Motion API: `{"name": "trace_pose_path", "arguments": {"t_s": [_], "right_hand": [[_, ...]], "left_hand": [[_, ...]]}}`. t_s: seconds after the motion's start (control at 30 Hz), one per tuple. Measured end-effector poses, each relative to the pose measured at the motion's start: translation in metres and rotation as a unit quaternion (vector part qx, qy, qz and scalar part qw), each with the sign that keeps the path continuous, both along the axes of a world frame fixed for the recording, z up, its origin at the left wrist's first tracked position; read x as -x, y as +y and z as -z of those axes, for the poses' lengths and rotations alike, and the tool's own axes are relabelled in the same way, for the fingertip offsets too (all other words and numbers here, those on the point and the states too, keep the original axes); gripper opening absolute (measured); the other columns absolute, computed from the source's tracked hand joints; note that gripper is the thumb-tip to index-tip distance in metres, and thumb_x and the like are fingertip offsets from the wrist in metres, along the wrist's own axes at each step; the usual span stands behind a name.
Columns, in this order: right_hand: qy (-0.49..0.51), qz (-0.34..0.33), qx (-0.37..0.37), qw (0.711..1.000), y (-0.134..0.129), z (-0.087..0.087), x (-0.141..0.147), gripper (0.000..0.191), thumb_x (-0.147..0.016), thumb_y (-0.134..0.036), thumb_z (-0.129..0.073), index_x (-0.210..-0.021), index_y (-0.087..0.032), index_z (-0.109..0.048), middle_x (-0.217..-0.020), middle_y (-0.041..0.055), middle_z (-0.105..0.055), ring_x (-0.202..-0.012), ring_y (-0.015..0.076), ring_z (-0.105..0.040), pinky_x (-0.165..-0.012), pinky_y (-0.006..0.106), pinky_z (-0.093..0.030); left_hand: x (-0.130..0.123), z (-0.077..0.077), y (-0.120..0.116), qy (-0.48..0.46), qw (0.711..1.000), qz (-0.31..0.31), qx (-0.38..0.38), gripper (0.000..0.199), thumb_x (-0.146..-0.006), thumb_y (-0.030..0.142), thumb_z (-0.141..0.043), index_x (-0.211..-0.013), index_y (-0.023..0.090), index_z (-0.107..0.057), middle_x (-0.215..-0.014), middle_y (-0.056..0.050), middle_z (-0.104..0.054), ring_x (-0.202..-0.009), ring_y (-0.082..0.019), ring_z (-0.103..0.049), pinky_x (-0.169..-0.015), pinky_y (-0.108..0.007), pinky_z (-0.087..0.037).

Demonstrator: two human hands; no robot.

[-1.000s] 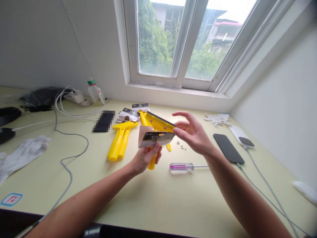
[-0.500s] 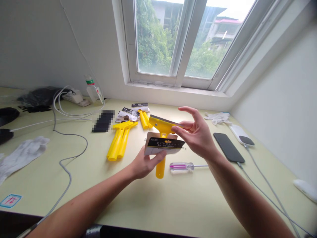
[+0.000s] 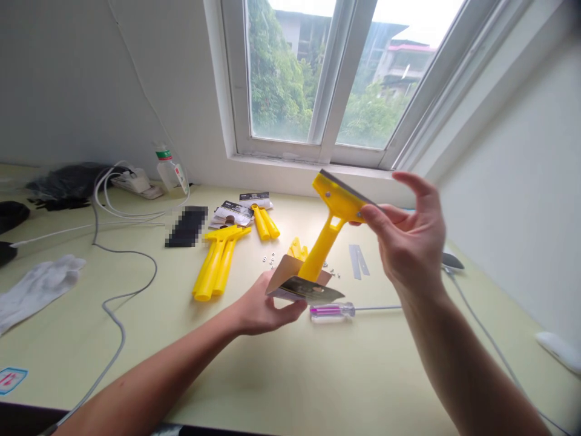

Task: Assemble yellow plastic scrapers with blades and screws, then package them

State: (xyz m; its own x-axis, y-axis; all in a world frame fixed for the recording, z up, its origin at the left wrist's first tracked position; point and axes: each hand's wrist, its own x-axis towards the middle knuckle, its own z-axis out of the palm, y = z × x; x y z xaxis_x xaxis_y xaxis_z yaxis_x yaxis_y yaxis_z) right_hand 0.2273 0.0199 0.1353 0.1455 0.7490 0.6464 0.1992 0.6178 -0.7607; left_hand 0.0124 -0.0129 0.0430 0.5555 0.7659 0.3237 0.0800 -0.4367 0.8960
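Head view: the right hand [image 3: 412, 242] pinches the yellow scraper [image 3: 326, 238] by its wide end, index finger raised; the left hand [image 3: 263, 310], fingers partly curled, holds the folded card [image 3: 308, 289] at seven o'clock from that end. The scraper slants down into the card. The step looks like working one through the other — in or out, I cannot tell — so the next move seems to call for keeping both aligned.

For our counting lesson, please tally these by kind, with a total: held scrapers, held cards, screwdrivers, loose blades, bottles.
Held scraper: 1
Held card: 1
Screwdriver: 1
Loose blades: 2
Bottle: 1
Total: 6
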Motion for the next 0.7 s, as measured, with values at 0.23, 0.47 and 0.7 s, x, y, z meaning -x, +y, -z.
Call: {"name": "trace_pose_path", "arguments": {"t_s": [0.23,0.47,0.7], "right_hand": [[0.108,0.09,-0.105,0.984,0.02,-0.015,-0.052,0.047,-0.077,-0.027,-0.074,-0.117,-0.031,-0.05,-0.074,-0.0008,-0.065,-0.067,0.0218,-0.068,-0.078,0.046,-0.057],[0.126,0.055,-0.044,0.99,0.04,-0.005,-0.056,0.053,-0.073,-0.027,-0.078,-0.117,-0.027,-0.048,-0.068,-0.0027,-0.064,-0.06,0.02,-0.068,-0.07,0.041,-0.059],[0.042,-0.012,0.004,0.999,0.036,0.015,-0.018,0.058,-0.073,-0.034,-0.078,-0.122,-0.029,-0.047,-0.061,-0.0086,-0.053,-0.064,0.0181,-0.069,-0.065,0.035,-0.061]], "left_hand": [[0.017,-0.006,0.028,0.05,0.987,-0.123,0.094,0.017,-0.084,0.031,-0.062,-0.089,0.017,-0.069,-0.085,-0.006,-0.071,-0.077,-0.02,-0.065,-0.063,-0.028,-0.051],[0.09,-0.025,0.142,0.044,0.911,-0.366,0.186,0.026,-0.088,0.031,-0.056,-0.073,0.011,-0.059,-0.064,0.0,-0.06,-0.049,-0.006,-0.048,-0.045,-0.021,-0.026],[0.124,-0.004,0.181,0.159,0.917,-0.328,0.16,0.041,-0.087,0.044,-0.061,-0.06,0.015,-0.051,-0.045,0.003,-0.042,-0.038,-0.005,-0.029,-0.041,-0.024,-0.016]]}}
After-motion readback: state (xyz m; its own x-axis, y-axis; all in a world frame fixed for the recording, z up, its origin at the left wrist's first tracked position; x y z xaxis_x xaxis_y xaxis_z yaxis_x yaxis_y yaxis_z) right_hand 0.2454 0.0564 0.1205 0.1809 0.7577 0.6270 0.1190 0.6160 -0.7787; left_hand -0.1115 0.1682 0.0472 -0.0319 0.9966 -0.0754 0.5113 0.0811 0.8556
